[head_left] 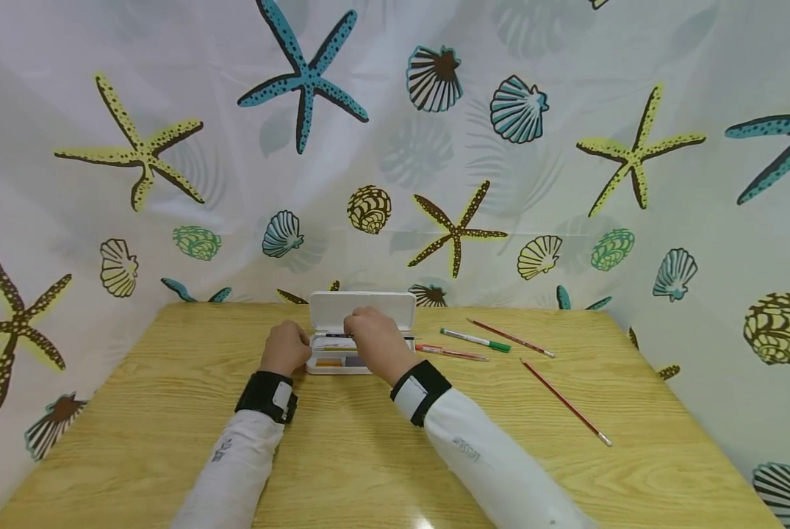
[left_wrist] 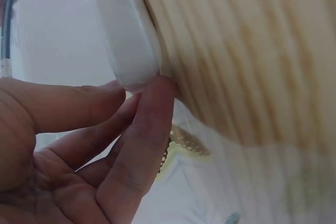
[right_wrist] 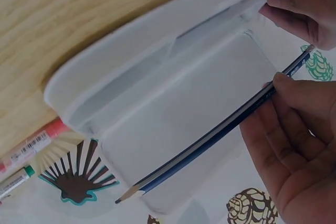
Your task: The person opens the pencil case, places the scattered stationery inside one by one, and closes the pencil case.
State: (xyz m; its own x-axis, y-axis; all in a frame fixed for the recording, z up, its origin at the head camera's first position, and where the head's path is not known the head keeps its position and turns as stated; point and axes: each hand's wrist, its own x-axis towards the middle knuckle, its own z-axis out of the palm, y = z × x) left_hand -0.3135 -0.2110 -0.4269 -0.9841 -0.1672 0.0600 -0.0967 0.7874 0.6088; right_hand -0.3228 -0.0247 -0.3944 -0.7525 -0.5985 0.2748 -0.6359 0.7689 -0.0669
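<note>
A white pencil case [head_left: 313,370] lies on the table with its hinged lid [head_left: 325,312] raised at the back. My left hand [head_left: 285,349] pinches the case's left end; in the left wrist view the thumb and a finger meet at its white corner [left_wrist: 134,56]. Over the case, my right hand [head_left: 378,342] holds a dark blue pencil [right_wrist: 205,140] between thumb and fingers, near its eraser end. The sharpened tip points away from that hand. An orange-yellow item [head_left: 329,362] shows in the front compartment; the right hand hides part of the case.
Right of the case lie a red pen [head_left: 450,353], a green-capped marker [head_left: 475,339] and a red pencil [head_left: 510,337]. Another red pencil [head_left: 566,402] lies nearer on the wooden table [head_left: 137,441]. A patterned cloth [head_left: 381,147] hangs behind the table.
</note>
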